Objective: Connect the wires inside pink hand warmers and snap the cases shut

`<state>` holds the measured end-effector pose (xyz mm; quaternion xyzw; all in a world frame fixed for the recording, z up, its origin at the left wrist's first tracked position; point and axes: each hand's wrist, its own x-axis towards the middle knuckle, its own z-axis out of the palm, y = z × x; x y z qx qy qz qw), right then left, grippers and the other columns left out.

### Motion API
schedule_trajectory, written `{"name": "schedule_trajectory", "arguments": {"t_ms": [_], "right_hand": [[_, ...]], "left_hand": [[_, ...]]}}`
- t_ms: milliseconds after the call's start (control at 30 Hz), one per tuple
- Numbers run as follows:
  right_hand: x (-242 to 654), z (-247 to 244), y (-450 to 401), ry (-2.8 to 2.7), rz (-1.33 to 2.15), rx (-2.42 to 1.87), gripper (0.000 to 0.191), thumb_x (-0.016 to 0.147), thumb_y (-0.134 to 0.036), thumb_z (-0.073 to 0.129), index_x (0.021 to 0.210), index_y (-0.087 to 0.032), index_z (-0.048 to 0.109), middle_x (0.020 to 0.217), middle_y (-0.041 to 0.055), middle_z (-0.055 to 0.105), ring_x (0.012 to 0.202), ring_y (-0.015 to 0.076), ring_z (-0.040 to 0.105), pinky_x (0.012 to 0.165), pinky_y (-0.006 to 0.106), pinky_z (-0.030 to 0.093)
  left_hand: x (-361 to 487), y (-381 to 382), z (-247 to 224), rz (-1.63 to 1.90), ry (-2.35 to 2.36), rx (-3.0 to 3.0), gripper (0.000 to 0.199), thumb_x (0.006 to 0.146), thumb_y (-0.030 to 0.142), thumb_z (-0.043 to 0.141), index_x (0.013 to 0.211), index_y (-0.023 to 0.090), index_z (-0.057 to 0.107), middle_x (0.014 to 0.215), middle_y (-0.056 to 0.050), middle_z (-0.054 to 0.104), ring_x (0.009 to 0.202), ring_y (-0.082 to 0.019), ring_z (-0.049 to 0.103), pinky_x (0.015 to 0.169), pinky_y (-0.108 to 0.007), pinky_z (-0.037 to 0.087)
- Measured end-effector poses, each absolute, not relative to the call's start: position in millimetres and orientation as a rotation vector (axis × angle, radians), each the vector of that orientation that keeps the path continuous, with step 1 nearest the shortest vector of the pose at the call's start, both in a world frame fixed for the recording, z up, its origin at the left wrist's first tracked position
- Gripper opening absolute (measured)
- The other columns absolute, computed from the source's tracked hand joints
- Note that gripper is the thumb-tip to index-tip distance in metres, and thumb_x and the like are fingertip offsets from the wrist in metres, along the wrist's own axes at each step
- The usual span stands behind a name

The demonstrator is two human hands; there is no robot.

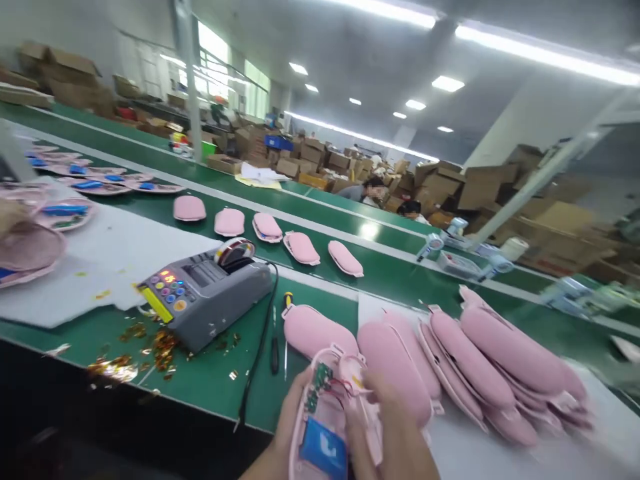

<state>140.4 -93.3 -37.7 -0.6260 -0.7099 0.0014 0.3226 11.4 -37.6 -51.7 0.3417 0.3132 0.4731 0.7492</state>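
Observation:
In the head view, an opened pink zip case (297, 440) is held low at the front. A green circuit board (319, 385), red wires and a blue battery-like pack (324, 451) show inside it. My left hand (286, 419) grips the case's left edge. My right hand (387, 433) is closed around the right side, near a small pink flap with a yellow strip; its fingertips are partly blurred. Just beyond lies a closed pink case (320, 333), and right of it a heap of pink cases (470, 357) rests on a white sheet.
A grey tape dispenser (210, 287) with lit buttons stands left, amber tape scraps (163, 350) before it. Its black cable and two screwdrivers (275, 347) lie nearby. Several pink cases line the green conveyor (390, 267). At far left, another person's hand (11, 217) is at an open case.

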Motion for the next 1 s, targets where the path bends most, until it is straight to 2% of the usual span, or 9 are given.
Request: {"name": "schedule_trajectory", "arguments": {"t_ms": [100, 167, 367, 467, 533, 600, 733, 900, 1000], "right_hand": [[167.2, -78.2, -121.4, -1.501, 0.124, -1.916, 0.043, 0.094, -0.046, 0.039, 0.128, -0.018, 0.04, 0.117, 0.0157, 0.058, 0.105, 0.0312, 0.056, 0.089, 0.047, 0.047], [170.6, -93.6, -127.7, -1.419, 0.268, -1.932, 0.048, 0.095, -0.05, 0.035, 0.131, -0.019, 0.039, 0.123, 0.0152, 0.054, 0.111, 0.0308, 0.053, 0.091, 0.047, 0.045], [165.8, -89.7, -126.1, -1.423, 0.346, -1.976, 0.065, 0.087, -0.057, 0.044, 0.14, -0.02, 0.036, 0.132, 0.0143, 0.052, 0.116, 0.0375, 0.049, 0.094, 0.057, 0.04], [168.0, -73.3, -128.9, -1.291, 0.571, -1.914, 0.071, 0.082, -0.053, 0.054, 0.142, -0.024, 0.032, 0.133, 0.0109, 0.054, 0.117, 0.0329, 0.053, 0.093, 0.049, 0.045], [171.0, -58.9, -129.7, -1.081, 0.684, -1.906, 0.064, 0.082, -0.048, 0.056, 0.139, -0.026, 0.036, 0.124, 0.007, 0.061, 0.108, 0.027, 0.06, 0.085, 0.038, 0.05], [175.6, -47.0, -128.6, -0.965, 0.634, -1.915, 0.047, 0.082, -0.046, 0.055, 0.125, -0.026, 0.05, 0.108, 0.0036, 0.067, 0.095, 0.0237, 0.064, 0.077, 0.033, 0.05], [186.3, -46.8, -123.0, -1.104, 0.471, -1.842, 0.023, 0.085, -0.042, 0.053, 0.098, -0.023, 0.059, 0.087, 0.0036, 0.065, 0.079, 0.0211, 0.06, 0.07, 0.031, 0.047], [184.5, -65.5, -121.4, -1.089, 0.898, -1.623, 0.026, 0.091, -0.042, 0.048, 0.107, -0.023, 0.054, 0.102, 0.0064, 0.063, 0.091, 0.0194, 0.061, 0.077, 0.029, 0.051], [175.8, -63.8, -122.4, -0.938, 1.127, -1.492, 0.032, 0.091, -0.047, 0.049, 0.113, -0.024, 0.049, 0.115, 0.0072, 0.059, 0.104, 0.0186, 0.058, 0.088, 0.029, 0.049]], "left_hand": [[29.9, -44.9, -56.4, 0.877, 0.527, 0.279, 0.039, 0.089, 0.044, 0.048, 0.079, 0.012, 0.069, 0.074, -0.006, 0.071, 0.074, -0.021, 0.067, 0.08, -0.036, 0.053], [33.4, -48.3, -58.1, 0.811, 0.44, 0.043, 0.035, 0.088, 0.038, 0.049, 0.076, 0.012, 0.07, 0.069, -0.006, 0.071, 0.07, -0.02, 0.067, 0.08, -0.034, 0.053], [25.0, -56.5, -65.4, 0.758, 0.24, 0.108, 0.043, 0.087, 0.041, 0.049, 0.1, 0.008, 0.073, 0.09, -0.011, 0.076, 0.09, -0.026, 0.069, 0.094, -0.038, 0.048], [22.8, -62.2, -70.5, 0.768, 0.079, 0.208, 0.047, 0.087, 0.043, 0.048, 0.114, 0.01, 0.069, 0.107, -0.01, 0.073, 0.1, -0.028, 0.067, 0.099, -0.039, 0.045], [23.1, -63.5, -72.5, 0.792, 0.06, 0.252, 0.05, 0.086, 0.046, 0.048, 0.119, 0.013, 0.066, 0.113, -0.008, 0.071, 0.105, -0.029, 0.065, 0.1, -0.04, 0.044], [24.7, -62.0, -73.3, 0.804, 0.163, 0.279, 0.049, 0.086, 0.051, 0.05, 0.115, 0.016, 0.068, 0.11, -0.007, 0.072, 0.108, -0.03, 0.063, 0.102, -0.042, 0.043], [32.4, -57.0, -70.4, 0.832, 0.491, 0.338, 0.05, 0.08, 0.059, 0.057, 0.097, 0.015, 0.074, 0.095, -0.009, 0.075, 0.113, -0.033, 0.06, 0.105, -0.047, 0.04], [40.2, -56.0, -60.3, 0.989, 0.678, 0.507, 0.046, 0.078, 0.05, 0.065, 0.112, 0.02, 0.066, 0.119, -0.005, 0.068, 0.128, -0.029, 0.048, 0.109, -0.041, 0.038], [36.3, -52.4, -54.8, 1.03, 0.744, 0.592, 0.053, 0.074, 0.045, 0.068, 0.12, 0.021, 0.06, 0.124, -0.007, 0.065, 0.122, -0.033, 0.053, 0.1, -0.043, 0.047]]}}
